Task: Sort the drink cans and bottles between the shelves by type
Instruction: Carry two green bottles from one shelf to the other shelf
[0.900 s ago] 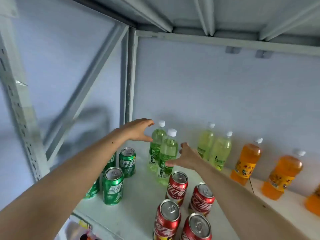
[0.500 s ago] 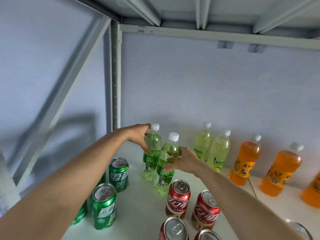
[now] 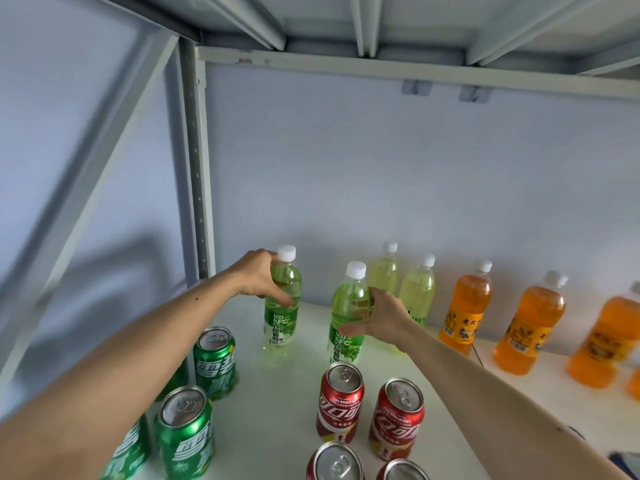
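At frame centre, the left hand (image 3: 258, 277) and right hand (image 3: 379, 317) each curl fingers round a green grape-juice bottle (image 3: 281, 306) (image 3: 348, 317) on the shelf (image 3: 277, 410). Cans and bottles already stand grouped; moving these two appears to remain.

Both arms extended forward. Left hand (image 3: 258, 277) — fingers and thumb curled, gripping a bottle shoulder. Right hand (image 3: 379, 315) — curled likewise around a second bottle.

Your left hand (image 3: 258, 275) and right hand (image 3: 379, 315) bare, no rings or gloves, your forearms unsleeved, a few small dark moles
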A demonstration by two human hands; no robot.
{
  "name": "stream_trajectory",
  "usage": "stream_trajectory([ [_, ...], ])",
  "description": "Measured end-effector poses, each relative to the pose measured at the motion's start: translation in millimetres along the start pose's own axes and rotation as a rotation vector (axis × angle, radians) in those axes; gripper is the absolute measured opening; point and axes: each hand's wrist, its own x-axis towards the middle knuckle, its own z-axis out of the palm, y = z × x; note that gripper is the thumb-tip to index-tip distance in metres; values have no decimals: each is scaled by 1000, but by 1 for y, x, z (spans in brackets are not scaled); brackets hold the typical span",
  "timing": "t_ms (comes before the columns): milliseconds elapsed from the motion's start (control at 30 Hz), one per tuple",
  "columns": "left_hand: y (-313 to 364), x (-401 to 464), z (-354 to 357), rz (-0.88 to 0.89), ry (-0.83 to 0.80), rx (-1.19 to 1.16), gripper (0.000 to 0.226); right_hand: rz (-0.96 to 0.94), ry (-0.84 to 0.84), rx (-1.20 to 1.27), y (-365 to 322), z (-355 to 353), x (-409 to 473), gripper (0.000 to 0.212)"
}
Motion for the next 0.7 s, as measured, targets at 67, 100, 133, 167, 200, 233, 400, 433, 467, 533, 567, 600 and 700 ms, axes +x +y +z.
stream_trajectory([
  [67,14,-3,-9,28,34,5,55,1,40,2,-1,-14,-6,80],
  [100,21,-5,-14,41,53,-3,56,3,60,-1,-1,-21,-9,84],
  [133,32,-6,-20,57,64,-23,56,8,88,-3,-1,-31,-14,84],
  [167,44,-8,-25,71,71,-49,56,9,116,2,-1,-42,-20,81],
  [200,57,-10,-30,88,79,-71,57,8,144,15,0,-54,-27,76],
  [233,72,-13,-34,111,82,-91,60,2,172,31,2,-68,-34,72],
  [400,155,-33,-39,237,65,-142,61,-17,292,113,6,-137,-83,55],
  [433,170,-38,-38,263,58,-141,56,-22,311,119,8,-149,-93,56],
  [467,190,-43,-33,295,41,-146,53,-22,343,120,13,-164,-108,58],
  [533,228,-56,-17,357,11,-156,51,-9,403,126,29,-195,-143,60],
  [567,244,-61,-8,378,-4,-165,50,-5,425,122,35,-208,-161,56],
  [600,255,-68,-3,395,-12,-167,49,-13,437,125,38,-216,-174,53],
  [700,311,-91,38,479,-97,-176,49,18,498,126,70,-255,-241,52],
])
